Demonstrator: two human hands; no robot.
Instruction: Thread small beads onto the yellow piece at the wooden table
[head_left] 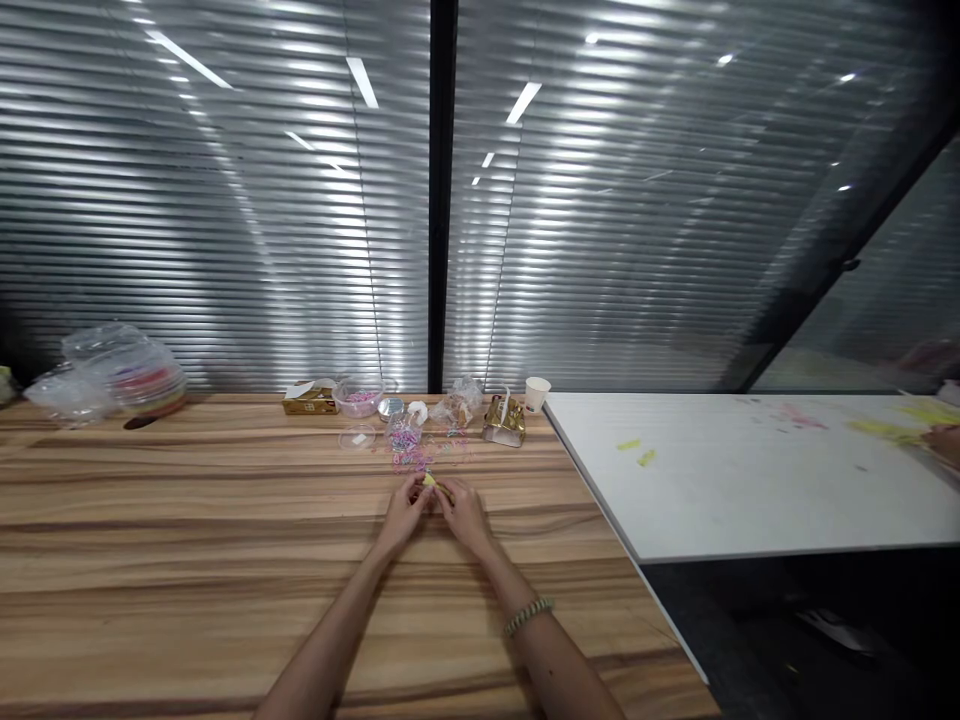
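Observation:
Both hands meet over the wood-grained table (247,560), close to its middle. Between their fingertips is a small yellow piece (430,481). My left hand (405,510) is closed on its left side, and my right hand (461,510) pinches it from the right. A beaded bracelet (529,615) circles the right wrist. Just beyond the fingers lie scattered pink, purple and blue small pieces (409,458), some in a clear plastic bag (405,432). What exactly the yellow piece is cannot be made out.
Along the back stand a gold tissue box (311,402), a clear bowl (358,398), a crumpled gold package (504,420) and a white cup (537,393). Plastic-wrapped stacked discs (146,380) sit at left. A white table (720,490) adjoins at right, with another person's hand (943,442) at its far edge.

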